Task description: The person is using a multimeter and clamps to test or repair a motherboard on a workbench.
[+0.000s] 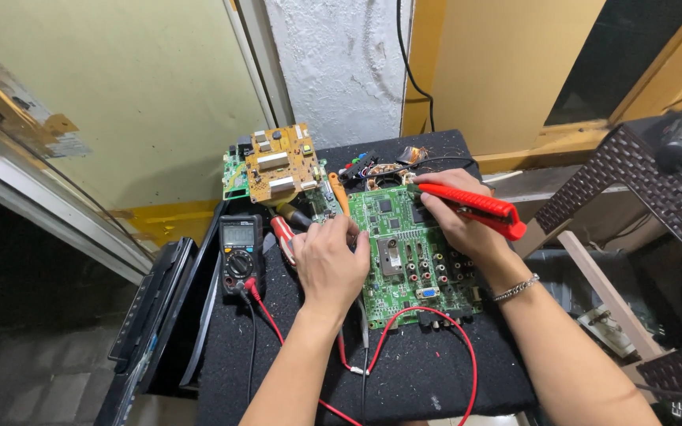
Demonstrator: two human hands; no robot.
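We worked at a black mat-covered bench [404,379], and at its middle lay the largest piece, a green circuit board [414,252] with rows of coloured sockets along its near right edge. Far left of it sat a smaller tan power board [278,166], stacked over another green one. Left of our hands stood a black digital multimeter [240,252], its red test lead [459,331] looping across the near part of the mat and round to the green board's near edge. Our right hand [455,217] was closed in a pen grip round a red soldering iron [475,203], the tip pointing left at the board's far edge, the handle trailing off to the right. Our left hand [327,260] rested knuckles-up at the board's left edge with fingers curled; whether it pinched anything, we could not tell. Just beyond it lay red-handled and orange-handled hand tools [284,235]. We judged the step in hand to be soldering work at the far edge, calling next for a steady tip on the joint while the left hand held the board still.
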